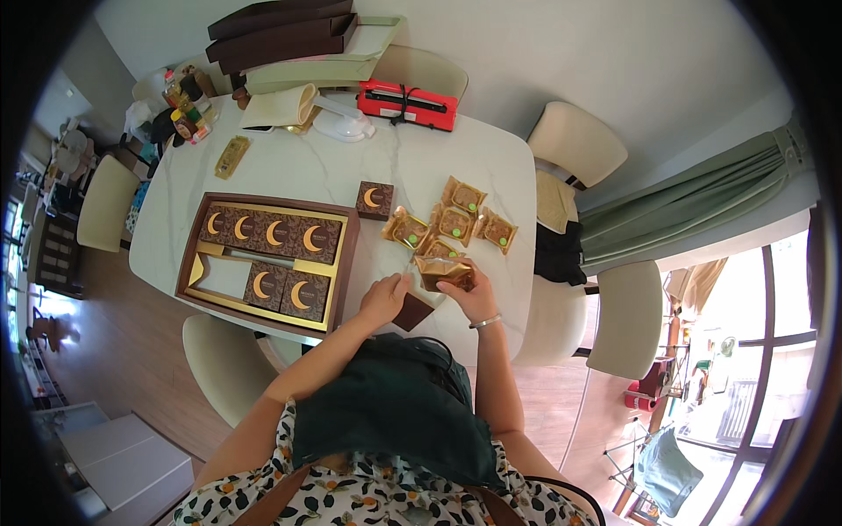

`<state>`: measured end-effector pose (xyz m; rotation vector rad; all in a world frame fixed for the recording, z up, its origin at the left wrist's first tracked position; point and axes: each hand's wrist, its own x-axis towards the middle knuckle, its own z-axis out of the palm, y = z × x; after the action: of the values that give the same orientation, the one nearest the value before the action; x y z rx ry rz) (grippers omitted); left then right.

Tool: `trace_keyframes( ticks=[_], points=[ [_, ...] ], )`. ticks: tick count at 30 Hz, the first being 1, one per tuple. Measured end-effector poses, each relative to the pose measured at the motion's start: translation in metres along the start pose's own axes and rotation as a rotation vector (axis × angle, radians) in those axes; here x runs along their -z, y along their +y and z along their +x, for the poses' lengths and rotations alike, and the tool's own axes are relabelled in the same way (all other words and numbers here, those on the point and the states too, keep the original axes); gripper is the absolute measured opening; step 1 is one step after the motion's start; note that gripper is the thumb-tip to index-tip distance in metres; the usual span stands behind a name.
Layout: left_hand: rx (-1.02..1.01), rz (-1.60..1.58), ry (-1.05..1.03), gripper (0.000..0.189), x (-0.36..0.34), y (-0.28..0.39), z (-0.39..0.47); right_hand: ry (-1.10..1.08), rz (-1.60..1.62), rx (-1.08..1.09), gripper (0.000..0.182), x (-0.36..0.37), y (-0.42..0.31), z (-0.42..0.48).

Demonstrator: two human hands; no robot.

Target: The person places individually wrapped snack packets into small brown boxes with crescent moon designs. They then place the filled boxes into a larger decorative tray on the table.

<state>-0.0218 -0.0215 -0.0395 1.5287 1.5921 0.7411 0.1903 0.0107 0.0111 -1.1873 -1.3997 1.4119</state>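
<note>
My right hand [470,292] grips a gold-wrapped mooncake pack [444,273]. Close on its left is my left hand [385,299], fingertips near the wrapper's edge; whether they pinch it cannot be told. Below the pack, a dark brown box [414,311] rests on the table, partly hidden. Several wrapped mooncakes [455,223] with green dots lie just beyond. A small moon-printed box [375,200] sits by itself to their left. The large brown gift box [349,256], gold inside, holds several moon-printed boxes [266,286] in two rows; a white-bottomed recess shows at its lower left.
A flat gold packet [232,157] lies at the back left. Behind stand bottles [186,125], a white device [345,125], a red sealer-like appliance [408,105] with a black cord, and stacked box lids [283,39]. Chairs [621,319] surround the marble-patterned table [296,164].
</note>
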Motion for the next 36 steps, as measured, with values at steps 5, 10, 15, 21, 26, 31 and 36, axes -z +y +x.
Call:
trace_keyframes(
  ticks=[5,10,15,21,26,31,36],
  points=[
    [-0.018,-0.009,0.040,0.044,-0.004,-0.003,0.000,-0.108,-0.485,-0.004,0.054,-0.001,-0.014,-0.004],
    [-0.085,-0.025,0.047,0.039,-0.007,0.002,-0.005,-0.311,-0.626,-0.090,0.051,-0.005,-0.029,0.004],
    [-0.207,-0.003,0.098,0.031,-0.008,0.011,-0.006,-0.353,-0.661,-0.020,0.036,-0.020,-0.020,0.008],
    [-0.245,-0.246,0.196,0.027,-0.009,-0.004,0.002,-0.069,-0.287,0.149,0.018,-0.026,-0.014,0.004],
    [-0.266,-0.257,0.238,0.025,-0.015,0.003,0.001,-0.039,-0.523,0.172,0.009,-0.043,-0.008,-0.002],
    [-0.205,-0.385,0.191,0.023,-0.014,-0.007,-0.002,-0.117,-0.604,0.277,0.009,-0.048,-0.011,-0.004],
    [-0.272,-0.267,0.138,0.024,-0.006,0.006,-0.006,-0.054,-0.499,0.255,0.014,-0.047,-0.022,-0.003]
  ],
)
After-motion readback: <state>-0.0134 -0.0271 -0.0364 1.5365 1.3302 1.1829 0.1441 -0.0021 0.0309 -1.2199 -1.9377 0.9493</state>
